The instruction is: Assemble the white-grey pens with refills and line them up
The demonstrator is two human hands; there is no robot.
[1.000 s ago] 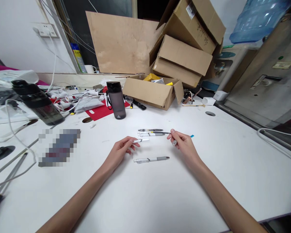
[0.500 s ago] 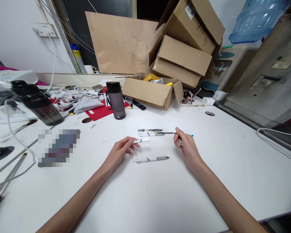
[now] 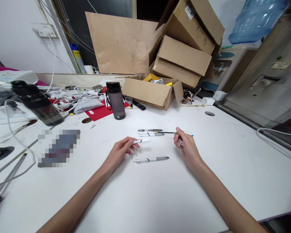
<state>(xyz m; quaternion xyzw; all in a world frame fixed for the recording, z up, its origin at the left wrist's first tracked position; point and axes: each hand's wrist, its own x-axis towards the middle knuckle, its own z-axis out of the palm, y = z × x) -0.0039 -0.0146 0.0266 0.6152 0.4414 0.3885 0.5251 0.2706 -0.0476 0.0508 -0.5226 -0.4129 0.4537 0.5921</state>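
At frame centre, the left hand (image 3: 122,149) pinches a white barrel (image 3: 141,141), its fingers closed on one end. The right hand (image 3: 186,147) is closed on a thin refill (image 3: 167,132) and a grey grip (image 3: 180,142). One whole pen (image 3: 151,159) lies between the hands; two more pens (image 3: 150,132) lie just above. Two dark bottles (image 3: 115,100) stand at left. Three cardboard boxes (image 3: 184,55) pile at the top.

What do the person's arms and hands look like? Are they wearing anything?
Both arms are bare all the way to the bottom edge of the picture, with no sleeves showing. The left hand and the right hand wear no gloves. No rings, watch or bracelets can be seen, and no markings.
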